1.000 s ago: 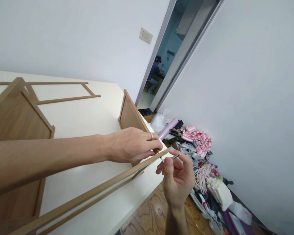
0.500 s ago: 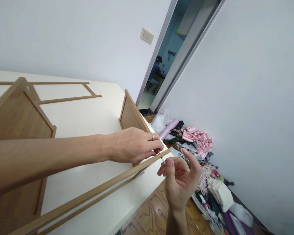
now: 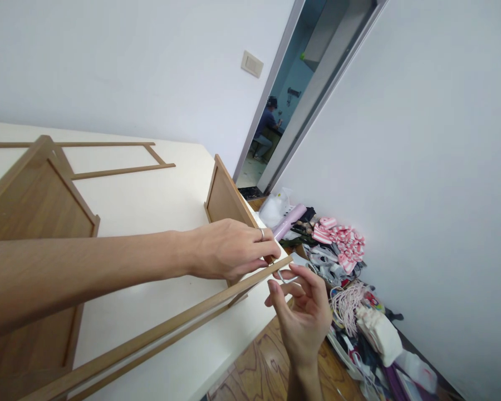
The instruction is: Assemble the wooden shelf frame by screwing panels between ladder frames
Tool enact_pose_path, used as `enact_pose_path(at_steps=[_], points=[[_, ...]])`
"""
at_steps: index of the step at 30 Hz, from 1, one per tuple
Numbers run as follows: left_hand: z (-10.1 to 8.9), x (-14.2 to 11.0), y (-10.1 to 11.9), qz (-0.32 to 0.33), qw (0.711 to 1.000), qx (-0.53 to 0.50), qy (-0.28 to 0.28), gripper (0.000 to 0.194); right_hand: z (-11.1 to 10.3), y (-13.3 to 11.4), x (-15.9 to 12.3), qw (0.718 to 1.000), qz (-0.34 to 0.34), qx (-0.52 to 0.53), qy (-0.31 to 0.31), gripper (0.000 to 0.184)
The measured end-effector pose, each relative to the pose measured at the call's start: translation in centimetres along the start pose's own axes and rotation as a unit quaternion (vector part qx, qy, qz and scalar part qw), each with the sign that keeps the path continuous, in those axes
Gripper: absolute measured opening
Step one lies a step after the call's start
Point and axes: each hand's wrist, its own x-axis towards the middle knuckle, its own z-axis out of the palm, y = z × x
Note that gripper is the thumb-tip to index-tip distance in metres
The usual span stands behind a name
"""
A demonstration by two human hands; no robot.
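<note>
My left hand (image 3: 237,250), wearing a ring, reaches across from the left. Its fingers are closed at the corner where an upright wooden panel (image 3: 225,197) meets a long wooden frame (image 3: 183,317); the fingertips are partly hidden. On the frame's outer side, my right hand (image 3: 303,312) has its curled fingers at a bent metal Allen key (image 3: 288,279). One end of the key meets the frame near its end, and the thumb sits a little off the key. A larger wooden panel (image 3: 37,206) stands at the left, partly behind my left forearm.
All the wooden parts are on a white table (image 3: 150,206), where another slim frame (image 3: 121,174) lies flat near the wall. Beyond the right edge, a heap of bags, cords and cloth (image 3: 342,242) covers part of the wood-patterned floor (image 3: 250,362). Through a doorway, a person (image 3: 266,122) sits.
The Allen key has turned, its free arm swinging about the frame's end. My right fingers spread outward, then drew back in around it. My left hand has kept its place.
</note>
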Motion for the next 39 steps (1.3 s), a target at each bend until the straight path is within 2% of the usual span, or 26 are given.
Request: enact_pose_path(at_steps=[4,10,19,28,39], points=[[0.0,0.0,0.0,-0.008,1.000,-0.005,-0.012,0.021,-0.3,0.5,-0.3,1.000,0.014,-0.005,-0.004,0.019],[0.0,0.0,-0.1,-0.006,1.000,-0.009,-0.008,0.021,-0.7,1.1,-0.8,0.999,0.028,-0.034,-0.020,0.012],[0.0,0.0,0.0,-0.006,1.000,-0.001,-0.007,0.020,-0.7,1.1,-1.8,0.996,0.067,-0.034,-0.046,0.018],[0.1,0.0,-0.1,-0.002,1.000,0.006,0.003,0.019,-0.6,1.3,-2.5,0.993,0.066,-0.052,-0.080,0.016],[0.5,-0.1,-0.5,0.024,0.999,-0.023,0.012,0.019,-0.7,1.1,-2.8,0.991,0.097,-0.043,-0.083,0.022]])
